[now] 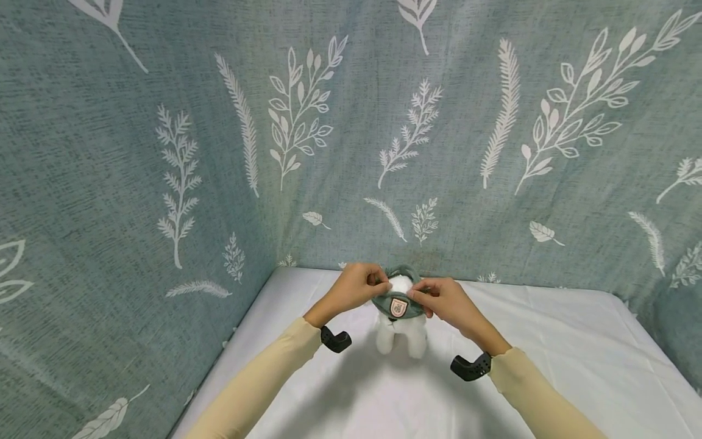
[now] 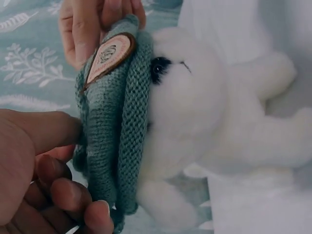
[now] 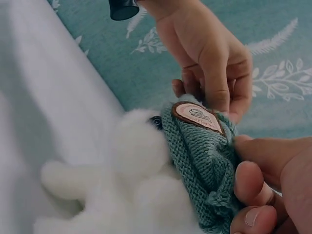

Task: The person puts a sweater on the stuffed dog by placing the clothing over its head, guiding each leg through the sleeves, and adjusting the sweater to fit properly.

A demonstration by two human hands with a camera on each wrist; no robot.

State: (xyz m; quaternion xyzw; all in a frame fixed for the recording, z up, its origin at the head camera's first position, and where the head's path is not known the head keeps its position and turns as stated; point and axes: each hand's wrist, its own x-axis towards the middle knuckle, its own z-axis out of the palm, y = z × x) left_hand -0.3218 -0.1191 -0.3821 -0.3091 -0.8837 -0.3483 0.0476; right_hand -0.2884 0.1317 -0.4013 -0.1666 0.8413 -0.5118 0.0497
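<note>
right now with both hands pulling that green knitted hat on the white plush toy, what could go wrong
The green knitted hat already sits down by the black eye of the white plush toy, so it may slide over the face. The toy stands free on the white sheet; uneven pulls from the left hand and right hand might tip it.

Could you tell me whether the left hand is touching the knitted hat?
Touching. The left wrist view shows the left hand pinching the hat edge between thumb and curled fingers; no gap shows.
</note>
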